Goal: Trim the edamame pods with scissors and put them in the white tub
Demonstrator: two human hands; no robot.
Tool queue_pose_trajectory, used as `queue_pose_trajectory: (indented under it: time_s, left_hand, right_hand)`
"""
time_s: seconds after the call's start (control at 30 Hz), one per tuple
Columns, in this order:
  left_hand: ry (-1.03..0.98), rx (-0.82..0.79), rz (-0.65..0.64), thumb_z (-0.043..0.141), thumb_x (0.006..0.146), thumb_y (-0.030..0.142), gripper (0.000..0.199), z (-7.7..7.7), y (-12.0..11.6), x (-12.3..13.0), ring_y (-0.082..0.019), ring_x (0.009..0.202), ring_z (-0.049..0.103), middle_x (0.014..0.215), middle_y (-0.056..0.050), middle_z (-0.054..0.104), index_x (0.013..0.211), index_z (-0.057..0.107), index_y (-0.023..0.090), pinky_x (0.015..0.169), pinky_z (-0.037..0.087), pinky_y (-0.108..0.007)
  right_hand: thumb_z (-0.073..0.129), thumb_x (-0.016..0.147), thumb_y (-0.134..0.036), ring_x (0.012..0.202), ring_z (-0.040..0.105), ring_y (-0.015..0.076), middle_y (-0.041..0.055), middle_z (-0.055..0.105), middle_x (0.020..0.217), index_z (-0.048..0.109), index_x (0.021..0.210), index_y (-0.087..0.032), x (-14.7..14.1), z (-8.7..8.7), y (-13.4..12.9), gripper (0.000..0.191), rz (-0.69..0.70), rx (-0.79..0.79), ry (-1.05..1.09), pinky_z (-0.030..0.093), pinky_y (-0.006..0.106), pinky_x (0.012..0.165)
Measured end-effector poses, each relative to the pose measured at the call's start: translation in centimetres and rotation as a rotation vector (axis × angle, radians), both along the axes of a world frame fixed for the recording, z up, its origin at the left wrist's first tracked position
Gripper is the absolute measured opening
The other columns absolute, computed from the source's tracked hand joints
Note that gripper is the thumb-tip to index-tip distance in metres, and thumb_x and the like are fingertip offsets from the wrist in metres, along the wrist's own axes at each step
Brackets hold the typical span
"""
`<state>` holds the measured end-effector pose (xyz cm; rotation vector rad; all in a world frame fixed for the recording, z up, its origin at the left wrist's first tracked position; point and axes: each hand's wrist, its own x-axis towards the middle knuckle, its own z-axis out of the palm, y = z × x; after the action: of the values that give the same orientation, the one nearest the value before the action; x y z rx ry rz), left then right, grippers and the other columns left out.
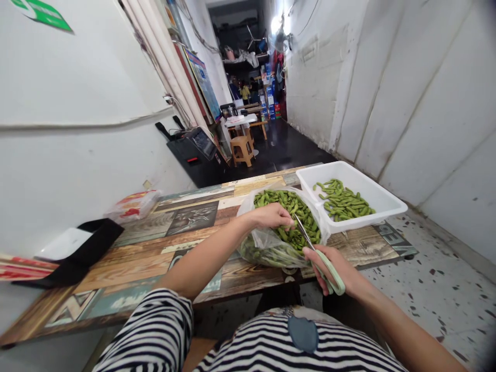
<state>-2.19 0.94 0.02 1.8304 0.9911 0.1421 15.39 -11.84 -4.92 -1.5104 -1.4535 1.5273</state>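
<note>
From here I can read a big Z [73,308] on the worktop [127,266], near left; the paler lettering [394,235] at its right end is unclear. The green sign [48,15] and blue poster [203,82], left, I can't read.

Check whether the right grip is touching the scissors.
Touching. The head view shows the right grip curled around the pale green handles of the scissors, no gap between.

Left hand [273,216] over plastic bag [267,239] of green pods [284,198]. Right hand [336,263] at bag's four o'clock, gripping scissors [331,271]. White tray [387,202], holding pods, at two o'clock.
</note>
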Motion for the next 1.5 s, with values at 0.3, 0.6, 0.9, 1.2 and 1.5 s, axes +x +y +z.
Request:
queue_pose_trajectory:
  time_s: [0.3,0.6,0.9,1.2,1.5]
  left_hand:
    - [-0.258,-0.337,0.238,0.075,0.064,0.026,0.024,0.4,0.5,-0.5,-0.008,0.05,0.058,0.058,-0.001,0.062,0.07,0.059,0.009,0.054,0.047,-0.02]
    - [-0.581,-0.166,0.515,0.073,0.066,0.012,0.027,-0.2,-0.8,0.3,-0.014,0.069,0.068,0.065,-0.005,0.067,0.073,0.047,0.011,0.069,0.053,-0.026]
    - [-0.402,0.226,0.501,0.069,0.065,0.02,0.018,-2.3,-3.8,1.5,-0.01,0.062,0.062,0.069,-0.002,0.065,0.071,0.053,0.014,0.057,0.047,-0.02]
    - [-0.41,-0.073,0.65,0.049,0.072,0.013,0.005,-0.7,-1.3,1.1,-0.009,0.055,0.059,0.071,-0.002,0.063,0.068,0.047,0.015,0.053,0.045,-0.021]
    - [0.378,0.611,0.208,0.068,0.062,0.037,0.022,-2.8,0.4,3.4,-0.017,0.073,0.061,0.073,-0.005,0.068,0.071,0.071,0.017,0.067,0.044,-0.025]
  right_hand:
    - [0.046,0.079,-0.061,0.029,0.044,0.009,-0.0078,0.044,0.044,0.05,0.083,-0.018,0.3,-0.9,0.2,0.043,-0.04,-0.132,0.225,0.04,0.021,0.029]
    - [0.043,0.081,-0.063,0.037,0.052,0.0119,-0.005,0.052,0.052,0.051,0.091,-0.017,0.0,-0.2,-0.5,0.048,0.021,-0.197,0.488,0.049,0.027,0.04]
    - [0.042,0.08,-0.065,0.029,0.045,0.01,-0.0068,0.047,0.042,0.051,0.082,-0.018,-1.3,0.7,0.5,0.048,-0.051,-0.165,0.384,0.041,0.021,0.031]
    - [0.041,0.082,-0.064,0.038,0.052,0.0115,-0.0043,0.052,0.053,0.053,0.091,-0.018,1.4,-0.2,-0.3,0.049,-0.083,-0.17,0.507,0.047,0.025,0.04]
    - [0.042,0.082,-0.062,0.038,0.053,0.0135,-0.0042,0.052,0.051,0.051,0.092,-0.017,1.2,-0.7,-0.4,0.047,-0.107,-0.14,0.456,0.044,0.026,0.039]
